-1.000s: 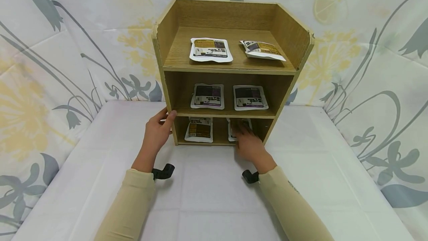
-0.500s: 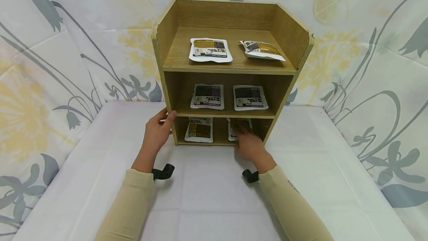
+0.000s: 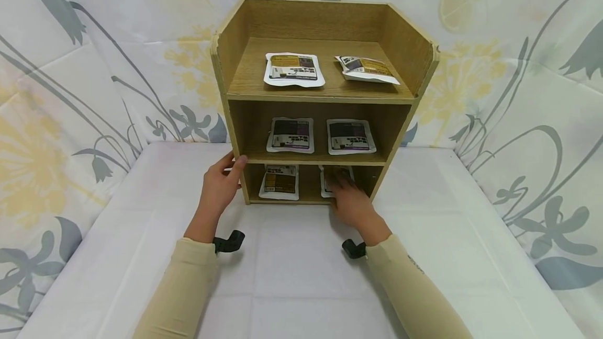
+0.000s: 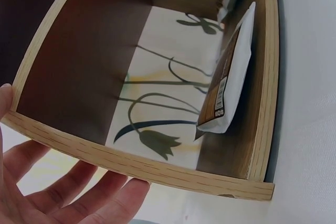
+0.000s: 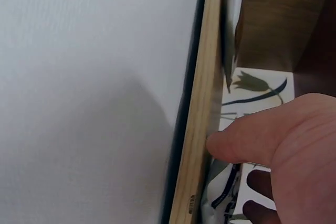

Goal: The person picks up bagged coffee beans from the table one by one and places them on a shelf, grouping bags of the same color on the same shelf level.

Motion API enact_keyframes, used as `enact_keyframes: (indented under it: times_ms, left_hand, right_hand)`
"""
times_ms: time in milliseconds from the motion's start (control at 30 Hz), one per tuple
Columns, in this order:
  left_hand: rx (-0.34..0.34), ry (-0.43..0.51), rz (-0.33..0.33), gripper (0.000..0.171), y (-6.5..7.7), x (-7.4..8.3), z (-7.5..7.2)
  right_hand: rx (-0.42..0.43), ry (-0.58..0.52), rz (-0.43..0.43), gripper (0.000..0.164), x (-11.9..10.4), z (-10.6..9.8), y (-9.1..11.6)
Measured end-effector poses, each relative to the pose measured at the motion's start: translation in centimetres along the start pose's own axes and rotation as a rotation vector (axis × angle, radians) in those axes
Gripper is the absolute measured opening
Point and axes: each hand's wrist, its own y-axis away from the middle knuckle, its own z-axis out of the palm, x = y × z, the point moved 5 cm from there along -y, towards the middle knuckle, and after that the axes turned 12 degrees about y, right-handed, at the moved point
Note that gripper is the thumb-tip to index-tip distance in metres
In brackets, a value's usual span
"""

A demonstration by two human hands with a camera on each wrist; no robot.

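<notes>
A three-tier wooden shelf (image 3: 320,101) stands at the back of the table. My left hand (image 3: 220,182) grips its left side panel, thumb on the front edge and fingers along the outside, as the left wrist view shows. Inside the bottom tier, my right hand (image 3: 353,207) rests its outstretched fingers over the right-hand packet (image 3: 324,184), hiding much of it. In the right wrist view the thumb (image 5: 231,142) lies at the bottom board's front edge, beside that white packet. A brown-labelled packet (image 3: 279,182) lies to the left on the same tier.
Two purple-and-black packets, one left (image 3: 291,135) and one right (image 3: 350,136), lie on the middle tier. The top tier bears a flat packet (image 3: 294,70) and a tilted one (image 3: 367,69). White cloth covers the table (image 3: 292,266); a floral curtain (image 3: 118,41) hangs behind.
</notes>
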Motion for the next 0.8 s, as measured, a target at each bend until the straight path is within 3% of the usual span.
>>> enact_keyframes:
  times_ms: [267, 533, 800]
  left_hand:
    - [0.003, 0.002, -0.014, 0.080, -0.2, -0.4, -1.0]
    - [-0.012, -0.007, -0.004, 0.081, -0.5, -0.6, -2.0]
    - [-0.045, -0.121, -0.034, 0.082, -0.3, -0.5, -2.6]
  right_hand:
    - [-0.003, -0.034, -0.028, 0.053, -1.0, -0.8, 0.5]
    - [0.092, -0.063, -0.073, 0.052, -1.4, -2.8, 1.4]
    - [0.089, -0.181, -0.077, 0.046, -0.3, -4.6, 2.9]
